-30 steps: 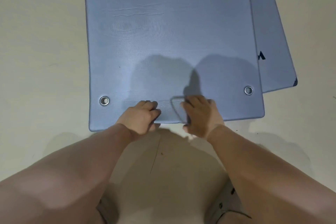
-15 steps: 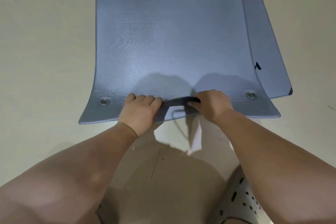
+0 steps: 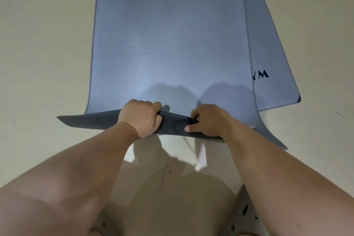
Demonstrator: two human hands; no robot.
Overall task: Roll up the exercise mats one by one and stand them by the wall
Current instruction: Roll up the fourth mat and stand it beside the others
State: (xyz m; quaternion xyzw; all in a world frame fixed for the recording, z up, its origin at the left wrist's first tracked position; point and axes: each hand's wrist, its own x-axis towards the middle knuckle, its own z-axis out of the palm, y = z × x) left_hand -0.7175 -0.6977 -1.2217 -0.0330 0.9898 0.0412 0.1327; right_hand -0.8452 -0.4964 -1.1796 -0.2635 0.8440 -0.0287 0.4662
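The left hand (image 3: pixel 140 119) and right hand (image 3: pixel 207 120) each clamp the lifted near edge of the top mat (image 3: pixel 172 44) near its middle; its long axis runs straight away from them over the floor (image 3: pixel 47 44), so the roll likely goes forward. A second mat (image 3: pixel 268 53) lies beneath, skewed right.

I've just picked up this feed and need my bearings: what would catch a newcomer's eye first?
A big blue-grey mat fills the middle of the pale floor, its near edge raised with the dark underside showing. The left hand and right hand grip that edge side by side at its middle. A second mat with dark lettering pokes out from under it on the right.
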